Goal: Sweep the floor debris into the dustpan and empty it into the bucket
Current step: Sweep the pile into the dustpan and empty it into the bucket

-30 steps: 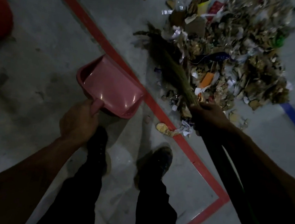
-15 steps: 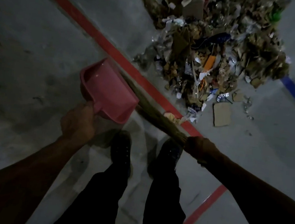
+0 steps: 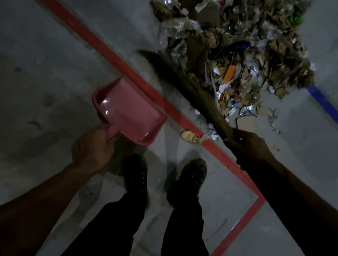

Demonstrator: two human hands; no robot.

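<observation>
Nearest in, the left hand (image 3: 93,150) has its grip curled round the short handle of the pink dustpan (image 3: 129,112), and the pan juts forward and to the right of that grip, lifted and tilted, its open lip towards the red floor line (image 3: 101,45), nothing visible in it. Across on the other side, the right hand (image 3: 249,146) clamps its grip round the neck of the grass broom (image 3: 192,88), whose long axis runs away from the fingers, forward and leftward, bristle tips fanning at the near-left edge of the debris pile (image 3: 237,51). So the pile sits beyond both grips, closer to the broom hand, with the pan's mouth well apart from it. My read: the pan must drop to the floor between broom and feet before any stroke pays off. No bucket in view.
</observation>
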